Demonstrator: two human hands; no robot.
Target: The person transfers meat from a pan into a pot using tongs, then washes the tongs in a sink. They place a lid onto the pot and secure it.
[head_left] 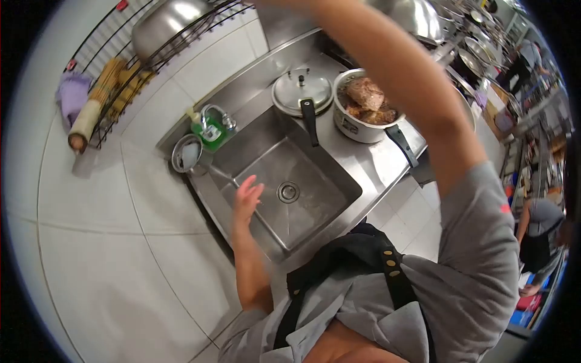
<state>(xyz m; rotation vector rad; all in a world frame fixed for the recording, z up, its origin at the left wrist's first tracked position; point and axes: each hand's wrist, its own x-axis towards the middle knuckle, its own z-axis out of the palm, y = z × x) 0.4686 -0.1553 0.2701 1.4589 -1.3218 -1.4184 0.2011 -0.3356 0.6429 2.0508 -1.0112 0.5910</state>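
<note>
My left hand (pixel 247 196) hovers over the left side of a steel sink (pixel 327 175), fingers apart and holding nothing. My right arm stretches up across the view, and its hand is cut off at the top edge. Beneath that forearm stands a pressure cooker pot (pixel 357 129) with large browned chunks of meat (pixel 365 94) in it. Its lid (pixel 302 89), with a black handle, lies beside it on the sink's back ledge. A green soap bottle (pixel 212 134) and a small metal bowl (pixel 186 153) are at the sink's far left corner.
A wire rack (pixel 112 36) on the wall holds a large metal bowl (pixel 169 27), a rolling pin (pixel 85 127) and a purple cloth (pixel 74 97). Several pans line the counter at right. Two other people, one a co-worker in a grey shirt (pixel 544 218), are at the far right.
</note>
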